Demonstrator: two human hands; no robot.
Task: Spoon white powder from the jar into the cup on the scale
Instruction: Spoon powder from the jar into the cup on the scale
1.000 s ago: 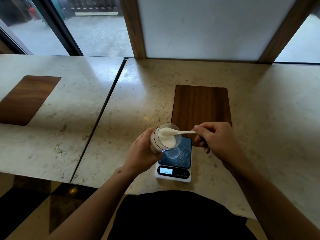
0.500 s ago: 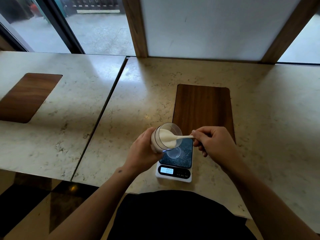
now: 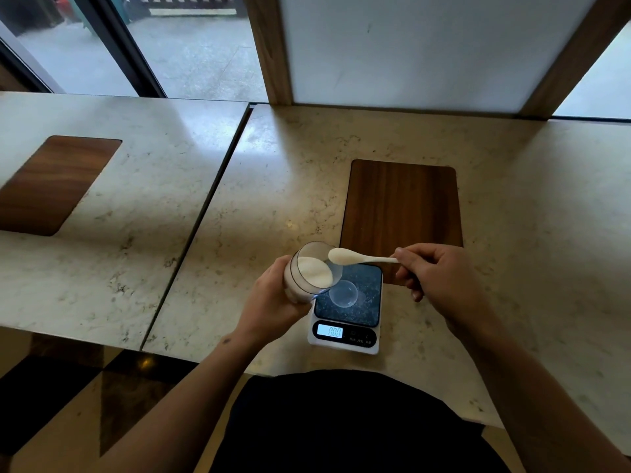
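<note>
Powder (image 3: 314, 272), white and fine-grained, banked against the lower wall of a clear cylindrical jar (image 3: 309, 272) tilted mouth-first toward 3 o'clock. Left hand (image 3: 273, 302) wrapped closed around the jar body, holding it above the scale's 9 o'clock edge. Right hand (image 3: 432, 274) pinched shut on the thin handle of a white plastic spoon (image 3: 358, 257); oval bowl, heaped, sits at the jar rim. Cup (image 3: 343, 293): small, round, transparent, standing on the scale (image 3: 345, 310), whose platform is dark and speckled, body white, lit display at 6 o'clock. Counter (image 3: 273, 186) is pale veined stone with rounded-corner wood inlay (image 3: 403, 203) at 12 o'clock of the scale.
</note>
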